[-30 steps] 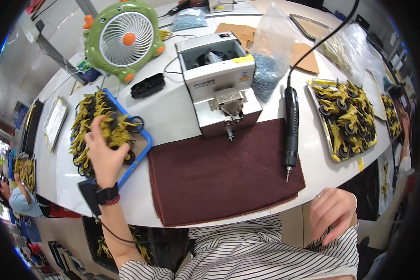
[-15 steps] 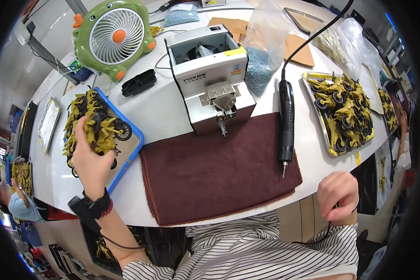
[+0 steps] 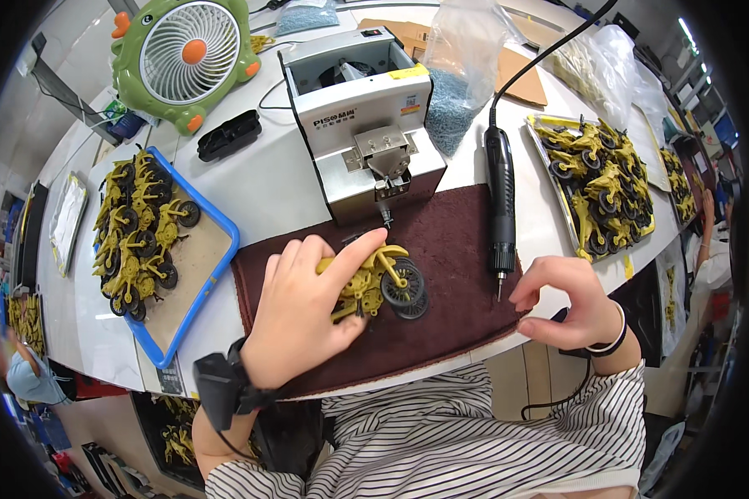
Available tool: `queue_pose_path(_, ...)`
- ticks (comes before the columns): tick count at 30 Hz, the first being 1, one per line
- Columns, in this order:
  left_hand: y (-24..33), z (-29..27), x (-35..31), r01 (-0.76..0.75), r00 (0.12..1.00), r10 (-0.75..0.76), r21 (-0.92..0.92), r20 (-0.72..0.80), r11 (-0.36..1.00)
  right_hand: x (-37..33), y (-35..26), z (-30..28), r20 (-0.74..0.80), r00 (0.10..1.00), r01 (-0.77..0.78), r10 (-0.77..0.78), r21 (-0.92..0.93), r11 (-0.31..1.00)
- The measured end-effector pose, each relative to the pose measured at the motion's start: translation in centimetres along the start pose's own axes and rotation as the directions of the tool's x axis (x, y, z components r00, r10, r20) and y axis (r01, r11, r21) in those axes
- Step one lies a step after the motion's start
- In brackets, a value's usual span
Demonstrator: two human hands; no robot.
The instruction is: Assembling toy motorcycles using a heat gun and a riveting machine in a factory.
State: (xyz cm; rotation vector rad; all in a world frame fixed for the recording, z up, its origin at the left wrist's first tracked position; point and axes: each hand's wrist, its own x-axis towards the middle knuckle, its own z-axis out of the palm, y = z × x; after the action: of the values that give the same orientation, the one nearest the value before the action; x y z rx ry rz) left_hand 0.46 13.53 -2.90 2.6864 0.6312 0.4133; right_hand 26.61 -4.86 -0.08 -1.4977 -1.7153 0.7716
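1. Gripping a yellow toy motorcycle (image 3: pixel 364 289) in the left hand (image 3: pixel 295 320), with thumb and fingers clamped on its body; possibly more than one, hard to say.
2. Carried over the last second from the blue-rimmed tray (image 3: pixel 230 235) to above the maroon cloth (image 3: pixel 466 241); thus separated from the pile and, seemingly, within reach of both hands.
3. Also shifted toward the cloth: right hand (image 3: pixel 562 303), with thumb and fingertips curved and apart, visibly empty, near the black electric screwdriver (image 3: pixel 500 200).
4. Moulded apparently in mustard plastic, with round, spoked black wheels.
5. Spread beneath, on the smooth white counter (image 3: pixel 283 183): soft, matte, rough-edged cloth.
6. Farther out: boxy metal machine (image 3: pixel 366 125), crinkled clear bag (image 3: pixel 451 104) of small blue pieces, and, rightward, another heaped tray (image 3: pixel 543 163).
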Motion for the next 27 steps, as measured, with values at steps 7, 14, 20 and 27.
queue_pose_path(7, 2.5, 2.6, -2.6, -0.022, 1.000, 0.023, 0.058, -0.013, 0.998, 1.9, -0.6, 3.2, 0.120, 0.992, 0.043, -0.033, -0.079, 0.996)
queue_pose_path(14, 3.2, 2.8, -3.8, -0.069, 0.997, 0.064, -0.204, -0.034, 0.976, 3.9, -0.9, 6.6, 0.127, 0.989, 0.100, -0.081, -0.150, 0.984)
queue_pose_path(20, 3.2, 1.6, -4.4, -0.143, 0.949, 0.089, -0.162, -0.303, 0.976, 5.5, -0.9, 2.1, -0.039, 0.993, 0.114, -0.110, 0.120, 0.986)
queue_pose_path(27, 3.2, 5.1, -4.9, 0.007, 0.997, -0.018, 0.159, 0.071, 0.987, 9.7, 3.0, -4.2, 0.455, 0.887, 0.074, -0.074, 0.016, 0.997)
